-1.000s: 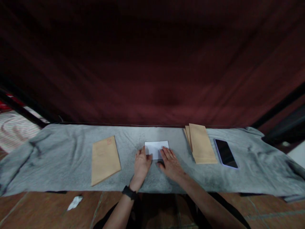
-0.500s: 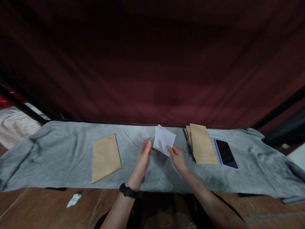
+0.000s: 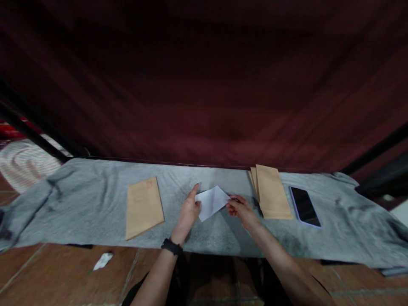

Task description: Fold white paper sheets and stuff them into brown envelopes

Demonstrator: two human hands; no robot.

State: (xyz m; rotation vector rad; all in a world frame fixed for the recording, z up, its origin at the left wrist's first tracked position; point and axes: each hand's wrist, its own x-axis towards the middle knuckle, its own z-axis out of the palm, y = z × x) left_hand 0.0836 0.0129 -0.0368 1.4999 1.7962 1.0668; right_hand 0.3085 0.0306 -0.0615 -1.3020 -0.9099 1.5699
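A folded sheet of white paper (image 3: pixel 211 203) is held between my two hands, low over the grey cloth. My left hand (image 3: pixel 189 211) grips its left edge, with the thumb over the paper and the index finger pointing up beyond it. At the paper's right corner, my right hand (image 3: pixel 239 209) pinches with thumb and fingertips. Off to the left lies a brown envelope (image 3: pixel 144 207) with a small reddish mark near its top corner. Several brown envelopes (image 3: pixel 273 193) overlap in a stack to the right of my right hand.
A phone (image 3: pixel 305 206) in a pale purple case rests right of the envelope stack. Grey cloth (image 3: pixel 95 204) covers the narrow table. Behind it hangs a dark red curtain (image 3: pixel 204 106). A white scrap (image 3: pixel 103 261) lies on the tiled floor.
The white paper has turned and come lower, its right part now angled at a fold. My left hand has closed on its left edge; my right hand has shifted to the right corner.
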